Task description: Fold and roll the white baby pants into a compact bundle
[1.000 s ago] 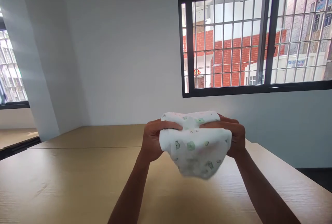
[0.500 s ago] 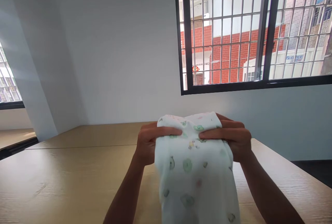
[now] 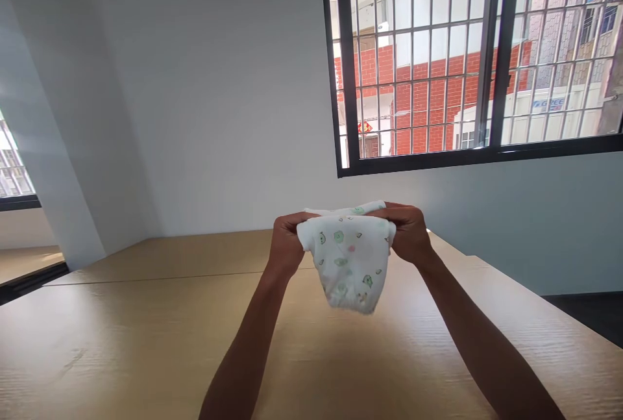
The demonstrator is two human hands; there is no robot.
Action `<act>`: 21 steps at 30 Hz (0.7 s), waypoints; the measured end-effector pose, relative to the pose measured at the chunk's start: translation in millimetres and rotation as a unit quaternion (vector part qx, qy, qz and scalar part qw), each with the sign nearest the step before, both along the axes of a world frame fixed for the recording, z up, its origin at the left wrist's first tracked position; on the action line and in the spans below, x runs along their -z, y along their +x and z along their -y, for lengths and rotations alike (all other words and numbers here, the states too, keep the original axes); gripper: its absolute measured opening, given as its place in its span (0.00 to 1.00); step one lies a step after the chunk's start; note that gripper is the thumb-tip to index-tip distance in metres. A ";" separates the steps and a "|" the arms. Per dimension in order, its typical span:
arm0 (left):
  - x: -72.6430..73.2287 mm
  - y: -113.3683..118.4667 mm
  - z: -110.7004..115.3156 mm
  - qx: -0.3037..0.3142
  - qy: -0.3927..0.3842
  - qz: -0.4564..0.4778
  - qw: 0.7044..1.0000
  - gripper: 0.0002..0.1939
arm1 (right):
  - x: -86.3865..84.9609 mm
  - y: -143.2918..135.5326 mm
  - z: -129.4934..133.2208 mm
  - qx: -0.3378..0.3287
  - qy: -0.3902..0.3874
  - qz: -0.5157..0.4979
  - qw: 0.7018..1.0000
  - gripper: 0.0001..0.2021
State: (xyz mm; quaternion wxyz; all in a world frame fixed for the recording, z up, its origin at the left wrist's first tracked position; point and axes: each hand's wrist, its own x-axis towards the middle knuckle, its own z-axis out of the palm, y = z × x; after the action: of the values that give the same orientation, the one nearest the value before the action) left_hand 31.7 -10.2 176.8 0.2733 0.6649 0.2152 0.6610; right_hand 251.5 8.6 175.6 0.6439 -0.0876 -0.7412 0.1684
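A white cloth (image 3: 351,258) printed with small green, pink and yellow figures hangs folded over above the wooden table. My left hand (image 3: 289,238) grips its left side near the upper fold, with the fingertips tucked behind the cloth. On the opposite side my right hand (image 3: 409,232) is closed on the upper right edge, its fingers partly hidden in the fold. The cloth's lower end hangs free between my forearms.
The light wooden table (image 3: 146,335) spreads below, with a seam across its far part. Behind it stand a pale wall (image 3: 219,95) and a barred window (image 3: 418,76) with a black frame. The table's right edge slants toward the front.
Both hands have moved farther forward with the cloth. Its long hanging part, which reached the bottom of the view, now shows as a shorter piece folded over the top.
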 end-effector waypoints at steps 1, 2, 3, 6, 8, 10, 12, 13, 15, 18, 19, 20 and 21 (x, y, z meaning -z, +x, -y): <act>-0.1 0.2 0.4 0.000 0.000 0.001 1.000 0.08 | -0.2 -0.3 0.5 -0.001 0.001 -0.001 1.000 0.09; -0.2 0.2 1.1 -0.001 0.005 -0.002 1.000 0.09 | -0.5 -0.4 1.3 -0.002 0.007 -0.001 1.000 0.09; -0.4 0.1 2.3 -0.003 0.016 -0.008 1.000 0.09 | -0.9 -0.1 2.5 -0.003 0.015 -0.001 1.000 0.09; -1.4 -0.7 9.0 -0.002 0.070 -0.024 0.997 0.09 | -2.6 2.0 9.8 -0.009 0.065 0.000 0.998 0.10; -2.6 -0.9 16.0 0.003 0.109 -0.022 0.994 0.09 | -3.8 3.5 18.0 -0.012 0.108 -0.003 0.994 0.11; -4.4 -0.6 23.5 0.007 0.147 -0.011 0.989 0.08 | -4.9 4.0 27.0 -0.016 0.145 -0.009 0.989 0.13; -6.3 0.3 29.8 0.006 0.176 -0.001 0.984 0.07 | -5.5 2.8 34.3 -0.016 0.171 -0.024 0.985 0.14; -6.9 0.8 32.0 0.001 0.185 0.002 0.983 0.07 | -5.6 1.7 36.6 -0.014 0.177 -0.036 0.983 0.14; -7.2 2.1 34.1 -0.019 0.189 0.004 0.982 0.08 | -5.1 -0.8 38.1 -0.002 0.171 -0.062 0.983 0.14; -5.2 4.8 32.4 -0.056 0.173 0.005 0.983 0.11 | -3.7 -3.8 34.0 0.024 0.121 -0.093 0.988 0.11; -4.4 5.9 31.2 -0.065 0.164 0.004 0.984 0.12 | -3.3 -4.3 31.8 0.032 0.098 -0.100 0.990 0.10; -3.6 7.3 29.9 -0.070 0.154 0.003 0.986 0.13 | -3.1 -4.5 29.4 0.039 0.075 -0.104 0.991 0.09; -3.1 8.6 28.6 -0.072 0.144 0.003 0.987 0.13 | -3.1 -4.5 27.2 0.044 0.053 -0.105 0.992 0.08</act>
State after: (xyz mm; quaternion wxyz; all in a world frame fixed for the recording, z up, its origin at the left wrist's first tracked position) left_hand 40.3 -38.8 179.9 0.1274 0.6781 0.1645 0.7049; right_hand 246.9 -18.5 178.7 0.7284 -0.0677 -0.6731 0.1085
